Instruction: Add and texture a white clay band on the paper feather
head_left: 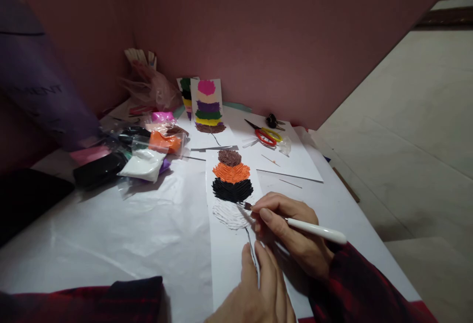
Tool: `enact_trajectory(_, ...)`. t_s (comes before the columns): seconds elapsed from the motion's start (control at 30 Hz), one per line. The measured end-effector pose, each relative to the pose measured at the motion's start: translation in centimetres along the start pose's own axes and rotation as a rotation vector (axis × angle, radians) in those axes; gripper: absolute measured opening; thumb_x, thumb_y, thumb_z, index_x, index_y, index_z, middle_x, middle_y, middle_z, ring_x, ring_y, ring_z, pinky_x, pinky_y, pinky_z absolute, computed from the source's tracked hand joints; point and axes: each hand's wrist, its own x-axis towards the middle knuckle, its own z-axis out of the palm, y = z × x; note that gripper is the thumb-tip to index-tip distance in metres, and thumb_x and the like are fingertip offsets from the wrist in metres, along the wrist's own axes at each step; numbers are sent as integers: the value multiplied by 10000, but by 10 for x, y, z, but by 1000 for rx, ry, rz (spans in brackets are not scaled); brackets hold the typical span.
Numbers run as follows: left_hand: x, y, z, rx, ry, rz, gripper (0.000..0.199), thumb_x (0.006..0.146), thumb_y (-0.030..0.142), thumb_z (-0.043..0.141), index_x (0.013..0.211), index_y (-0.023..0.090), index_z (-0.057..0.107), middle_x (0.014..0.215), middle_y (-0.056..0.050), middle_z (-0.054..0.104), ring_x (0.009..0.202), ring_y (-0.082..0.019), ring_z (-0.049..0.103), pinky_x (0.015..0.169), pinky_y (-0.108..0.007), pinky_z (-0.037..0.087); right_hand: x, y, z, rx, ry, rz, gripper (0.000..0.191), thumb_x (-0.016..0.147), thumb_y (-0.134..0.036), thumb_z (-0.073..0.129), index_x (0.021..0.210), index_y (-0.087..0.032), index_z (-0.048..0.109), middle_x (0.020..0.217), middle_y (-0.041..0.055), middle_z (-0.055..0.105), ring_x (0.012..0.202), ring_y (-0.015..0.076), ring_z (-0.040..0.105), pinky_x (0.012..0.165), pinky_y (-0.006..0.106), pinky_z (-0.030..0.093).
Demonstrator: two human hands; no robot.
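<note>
My right hand (291,229) grips a white-handled modelling tool (318,229), fingers pinched close to its metal end. The tool's tip meets the upper right of a ridged white patch (231,214) on a white card (225,264). Stacked above that patch are bands of black (232,190), orange (231,171) and brown (229,157) textured, clay-like material. A thin dark stem line (250,242) runs down from the white patch. My left hand (258,283) rests on the lower card with its fingers apart, on both sides of the stem.
Several clear bags of coloured material, including a white one (142,164), lie at the left. A finished-looking multicoloured card (207,106) leans at the back. Scissors (266,136) and thin needle-like pieces lie on a white board (295,163) at the right. A pink wall (258,32) stands behind.
</note>
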Motion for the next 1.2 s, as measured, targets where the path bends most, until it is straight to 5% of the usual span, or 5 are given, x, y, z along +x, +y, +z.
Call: enact_trajectory(1.2, -2, 3, 1, -26, -16, -24, 224, 897, 153, 460, 923, 114, 679, 932, -83, 759, 832, -253, 692, 719, -448, 475, -3, 4, -1, 51, 21, 18, 214, 925, -322, 594, 820, -171, 702, 708, 39, 647, 595, 151, 585, 534, 274, 467)
